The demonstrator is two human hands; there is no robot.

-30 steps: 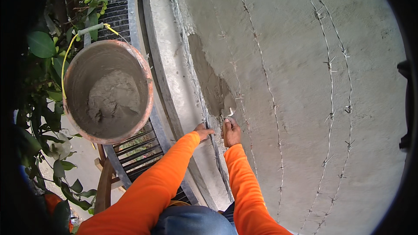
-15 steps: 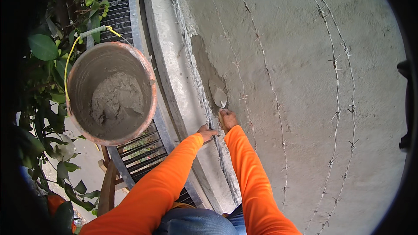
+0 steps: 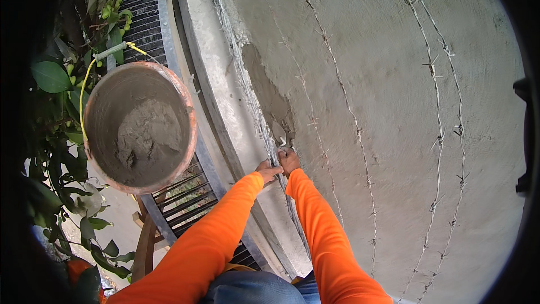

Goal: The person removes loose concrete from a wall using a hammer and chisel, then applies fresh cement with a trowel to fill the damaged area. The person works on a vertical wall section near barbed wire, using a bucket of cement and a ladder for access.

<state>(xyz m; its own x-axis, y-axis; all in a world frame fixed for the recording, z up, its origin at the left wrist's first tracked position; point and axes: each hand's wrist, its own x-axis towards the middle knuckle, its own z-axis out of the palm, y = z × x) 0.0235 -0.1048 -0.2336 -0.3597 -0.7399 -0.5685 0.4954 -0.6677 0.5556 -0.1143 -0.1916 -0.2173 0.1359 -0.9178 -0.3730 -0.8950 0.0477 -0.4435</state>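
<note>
The right hand [image 3: 289, 161] has its fingers curled in a narrow grip on a small trowel [image 3: 277, 132], whose handle is mostly hidden in the fist. The trowel sits directly ahead of those fingers: a pale bent shank shows just past the knuckles, and beyond it a small grey, mortar-coloured blade that barely stands out from what lies behind. The blade is at the near end of a darker, wet-looking mortar patch [image 3: 264, 81], which runs away ahead of the fingers as a ragged strip, smooth in places and rough along its edge.

The left hand [image 3: 269, 171] is just beside the right one, its fingers touching a twisted wire strand [image 3: 254, 111]; whether they close fully round it, I cannot tell. Left of these fingers runs a pale concrete ledge [image 3: 216, 73]. Farther left and ahead, well apart from both hands, is a mortar-smeared orange bucket [image 3: 192, 135] with lumpy grey mortar [image 3: 149, 132] inside. To the right of the right fingers, barbed wire [image 3: 358, 130] crosses a grey plastered surface [image 3: 405, 191].
</note>
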